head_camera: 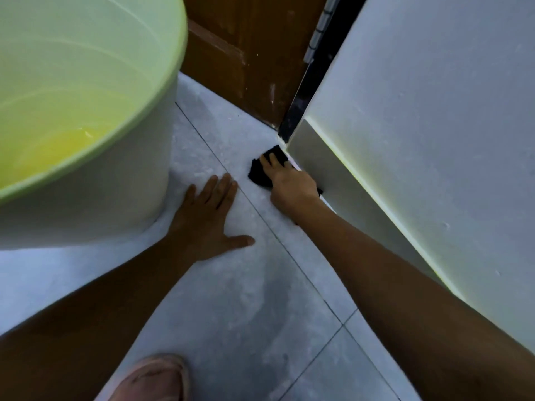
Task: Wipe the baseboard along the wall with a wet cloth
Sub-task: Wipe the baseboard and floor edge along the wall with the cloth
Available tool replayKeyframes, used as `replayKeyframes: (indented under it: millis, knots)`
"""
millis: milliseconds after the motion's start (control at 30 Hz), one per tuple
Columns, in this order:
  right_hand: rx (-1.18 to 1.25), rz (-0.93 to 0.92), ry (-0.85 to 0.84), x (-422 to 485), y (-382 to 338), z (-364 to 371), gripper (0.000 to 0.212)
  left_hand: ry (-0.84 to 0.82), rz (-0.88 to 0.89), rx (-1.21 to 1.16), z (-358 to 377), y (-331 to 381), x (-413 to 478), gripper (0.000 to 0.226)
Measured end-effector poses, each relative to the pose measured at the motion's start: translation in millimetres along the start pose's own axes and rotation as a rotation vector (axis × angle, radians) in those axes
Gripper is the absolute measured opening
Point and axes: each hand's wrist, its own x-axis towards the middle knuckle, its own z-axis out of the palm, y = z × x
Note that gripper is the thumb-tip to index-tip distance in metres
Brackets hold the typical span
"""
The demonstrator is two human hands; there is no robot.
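A white baseboard runs along the foot of the pale wall on the right, ending at a corner by the door frame. My right hand presses a black cloth against the floor and the bottom of the baseboard near that corner. The cloth shows past my fingers on the left and far side. My left hand lies flat on the grey tiled floor, fingers spread, holding nothing.
A large light green bucket with some water in it stands on the floor at the left, close to my left hand. A brown wooden door and its dark hinge edge are at the back. A foot in a pinkish slipper is at the bottom.
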Motion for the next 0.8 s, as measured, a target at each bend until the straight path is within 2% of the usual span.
replayKeyframes:
  millis: [100,167,333,400,500,600,700,800]
  knots:
    - [-0.040,-0.121,-0.008,-48,6,26,0.073,0.005,-0.013,-0.011,0,1,-3,0.116]
    - [-0.054,-0.135,-0.011,-80,18,38,0.071,0.012,-0.012,-0.006,0,3,-3,0.116]
    - [-0.013,0.111,0.010,-43,24,18,0.069,0.012,-0.015,0.000,-1,3,-2,0.116]
    - [0.007,0.127,0.009,-18,7,9,0.067,0.007,-0.013,0.001,0,5,-3,0.116]
    - [-0.004,0.012,0.009,-13,-10,8,0.069,-0.002,-0.007,0.020,0,5,-2,0.116]
    - [-0.070,-0.136,0.004,-55,-1,28,0.071,0.008,-0.007,0.026,0,3,-2,0.116]
    - [-0.143,-0.192,-0.124,-118,34,44,0.079,0.000,-0.007,0.019,1,5,-1,0.117]
    - [-0.289,-0.138,-0.297,-150,75,36,0.081,-0.030,-0.007,0.033,-2,5,-1,0.116]
